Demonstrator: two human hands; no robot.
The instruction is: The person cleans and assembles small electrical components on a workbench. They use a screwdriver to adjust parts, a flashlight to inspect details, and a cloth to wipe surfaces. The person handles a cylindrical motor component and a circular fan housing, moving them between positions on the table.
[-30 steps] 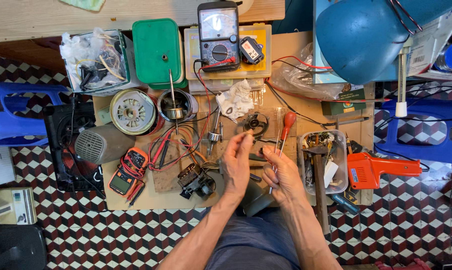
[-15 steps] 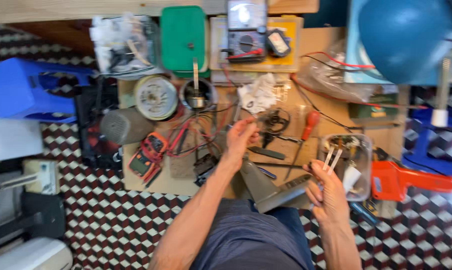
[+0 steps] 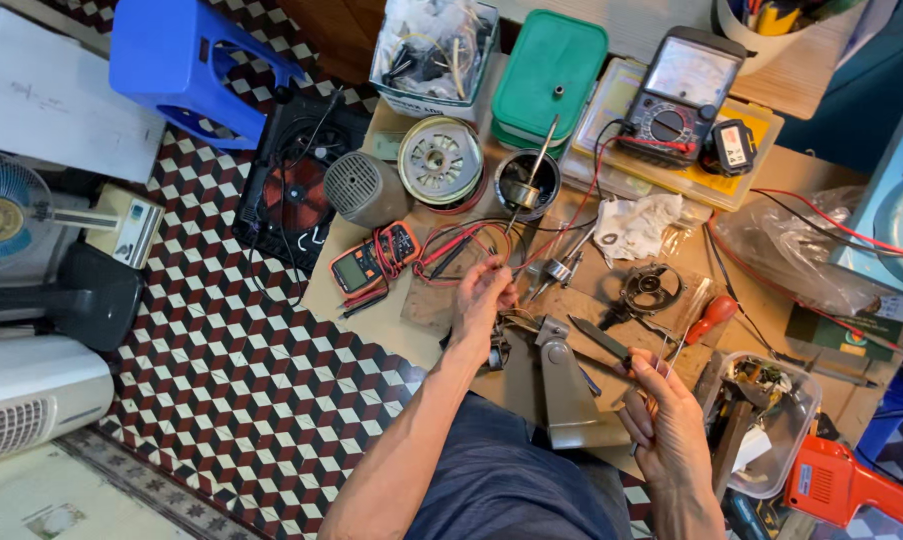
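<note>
My left hand rests on the wooden workboard, its fingertips pinched together on thin wires beside the red test leads. A small dark motor part lies just under its wrist. My right hand hovers lower right, over the board's near edge, with its fingers curled around a thin metal tool. Its tip lies close to a black-handled blade. Between my hands stands a grey metal bracket.
An orange multimeter, a round motor stator, a grey cylinder, a green box and an analog meter crowd the bench. To the right are a red-handled screwdriver, a clear tool tray and an orange power tool. A blue stool and fans stand on the left.
The view has swung left and closer. My hands, together a second ago, have parted: the right drew back toward me with the thin tool, the left stayed at the wires.
</note>
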